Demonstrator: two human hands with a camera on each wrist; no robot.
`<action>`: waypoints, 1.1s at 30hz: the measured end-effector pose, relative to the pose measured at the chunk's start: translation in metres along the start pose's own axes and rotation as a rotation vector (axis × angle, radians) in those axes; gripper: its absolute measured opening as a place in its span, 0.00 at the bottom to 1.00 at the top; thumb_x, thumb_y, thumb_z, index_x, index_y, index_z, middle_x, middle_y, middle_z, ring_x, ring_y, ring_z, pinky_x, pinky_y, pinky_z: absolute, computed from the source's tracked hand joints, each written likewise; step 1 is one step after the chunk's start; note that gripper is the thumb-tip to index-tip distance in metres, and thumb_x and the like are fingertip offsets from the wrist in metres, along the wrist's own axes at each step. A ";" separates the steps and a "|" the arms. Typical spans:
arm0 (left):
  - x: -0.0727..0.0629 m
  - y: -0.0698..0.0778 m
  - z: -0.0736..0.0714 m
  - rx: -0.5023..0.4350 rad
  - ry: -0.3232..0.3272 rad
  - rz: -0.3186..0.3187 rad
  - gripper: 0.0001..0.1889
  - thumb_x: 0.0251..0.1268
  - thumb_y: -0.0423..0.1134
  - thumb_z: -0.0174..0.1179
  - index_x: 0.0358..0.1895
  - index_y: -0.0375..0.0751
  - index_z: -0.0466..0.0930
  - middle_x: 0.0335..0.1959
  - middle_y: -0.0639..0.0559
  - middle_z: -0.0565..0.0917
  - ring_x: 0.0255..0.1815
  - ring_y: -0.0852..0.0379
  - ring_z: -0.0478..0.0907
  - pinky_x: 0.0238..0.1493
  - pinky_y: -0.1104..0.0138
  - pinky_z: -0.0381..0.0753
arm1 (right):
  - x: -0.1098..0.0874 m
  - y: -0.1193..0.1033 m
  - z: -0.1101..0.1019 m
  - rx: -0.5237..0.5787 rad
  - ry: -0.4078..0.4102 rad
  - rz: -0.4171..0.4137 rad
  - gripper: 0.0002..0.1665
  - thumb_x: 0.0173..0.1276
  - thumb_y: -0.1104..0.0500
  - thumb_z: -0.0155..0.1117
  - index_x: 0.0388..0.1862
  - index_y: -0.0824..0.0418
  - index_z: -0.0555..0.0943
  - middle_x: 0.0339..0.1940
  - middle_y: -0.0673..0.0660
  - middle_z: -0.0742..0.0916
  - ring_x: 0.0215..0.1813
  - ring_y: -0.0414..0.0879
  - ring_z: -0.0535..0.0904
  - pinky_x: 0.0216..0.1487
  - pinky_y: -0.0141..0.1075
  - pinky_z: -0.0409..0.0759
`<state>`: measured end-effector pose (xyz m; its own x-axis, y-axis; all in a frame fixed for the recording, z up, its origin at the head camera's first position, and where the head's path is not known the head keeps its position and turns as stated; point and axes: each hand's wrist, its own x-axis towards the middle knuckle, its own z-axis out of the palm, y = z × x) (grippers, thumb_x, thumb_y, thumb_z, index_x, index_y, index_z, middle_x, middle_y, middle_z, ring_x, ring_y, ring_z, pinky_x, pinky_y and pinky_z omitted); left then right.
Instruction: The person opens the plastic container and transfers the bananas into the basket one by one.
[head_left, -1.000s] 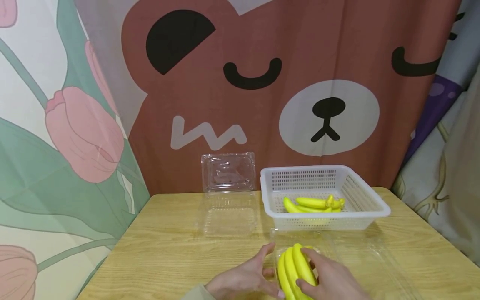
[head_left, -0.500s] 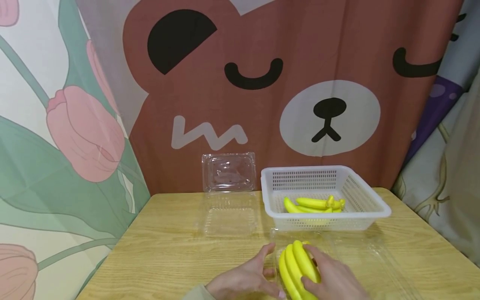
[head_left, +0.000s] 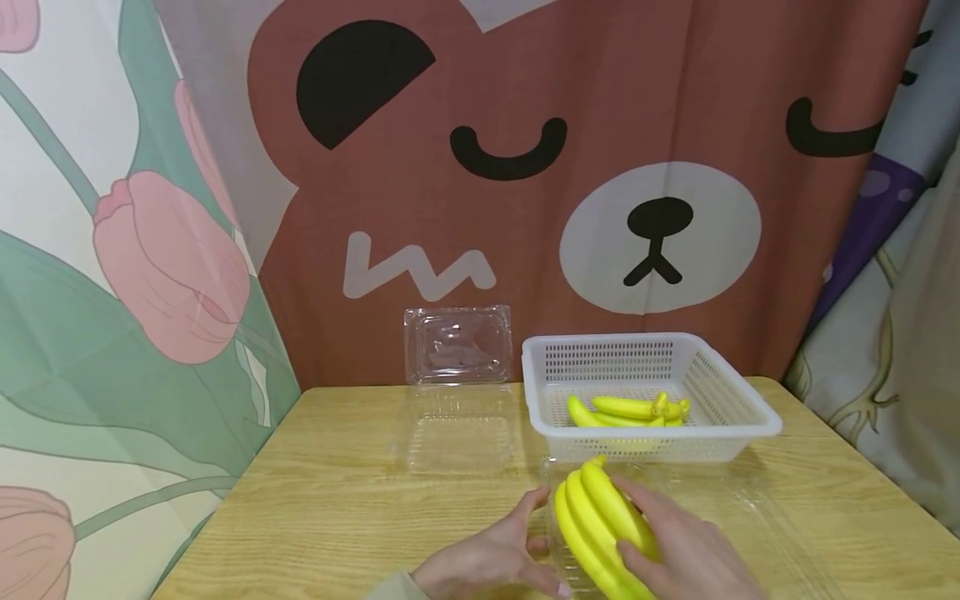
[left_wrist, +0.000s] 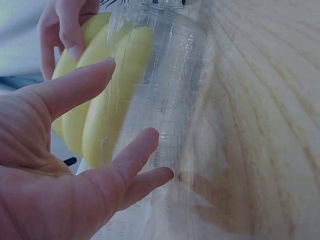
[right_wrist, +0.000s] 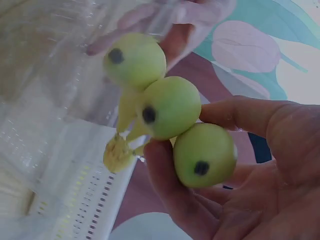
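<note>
My right hand [head_left: 686,546] grips a bunch of yellow bananas [head_left: 600,529] from its right side, thumb near the front. The bunch tilts, stem end up and away. Below it lies a clear plastic clamshell box [left_wrist: 172,75], its lid [head_left: 780,533] folded out to the right. In the right wrist view, three dark banana tips [right_wrist: 172,107] face the camera, with the stem [right_wrist: 117,152] beyond. My left hand [head_left: 495,550] is at the box's left wall, thumb and fingers spread and extended; its fingertips lie right at the clear plastic in the left wrist view.
A white perforated basket [head_left: 652,432] stands behind the box, with more bananas [head_left: 626,408] inside. To its left, a second clear clamshell [head_left: 459,437] stands with its lid [head_left: 457,343] raised. A printed bear curtain [head_left: 420,192] hangs behind the wooden table [head_left: 322,500].
My right hand has raised the banana bunch and shifted it right, tilting its stem end upward. My left hand has stayed in place at the box.
</note>
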<state>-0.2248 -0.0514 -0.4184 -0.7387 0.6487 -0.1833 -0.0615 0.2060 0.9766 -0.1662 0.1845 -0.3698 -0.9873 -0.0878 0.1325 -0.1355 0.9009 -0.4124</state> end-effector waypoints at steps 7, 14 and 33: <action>0.000 -0.001 0.002 0.020 0.022 0.016 0.53 0.48 0.25 0.74 0.74 0.61 0.52 0.70 0.41 0.64 0.64 0.45 0.70 0.61 0.47 0.73 | -0.006 -0.001 -0.008 -0.008 -0.003 -0.046 0.39 0.62 0.50 0.72 0.71 0.48 0.70 0.61 0.48 0.80 0.44 0.38 0.76 0.42 0.43 0.79; 0.000 0.000 0.001 0.024 0.014 0.014 0.52 0.49 0.26 0.74 0.74 0.60 0.53 0.71 0.41 0.62 0.64 0.45 0.70 0.61 0.48 0.73 | -0.008 0.005 -0.015 -0.047 0.191 -0.296 0.36 0.61 0.57 0.73 0.69 0.47 0.72 0.58 0.44 0.81 0.45 0.38 0.79 0.42 0.42 0.81; 0.004 0.000 0.000 0.012 0.017 -0.014 0.55 0.49 0.26 0.74 0.77 0.56 0.49 0.75 0.44 0.55 0.65 0.44 0.70 0.59 0.51 0.76 | 0.015 0.007 -0.039 -0.016 0.425 -0.585 0.44 0.52 0.75 0.72 0.67 0.52 0.72 0.59 0.47 0.80 0.56 0.46 0.77 0.60 0.22 0.67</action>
<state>-0.2278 -0.0487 -0.4191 -0.7490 0.6333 -0.1947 -0.0635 0.2239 0.9725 -0.1782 0.2060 -0.3351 -0.6354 -0.3881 0.6676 -0.6276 0.7632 -0.1536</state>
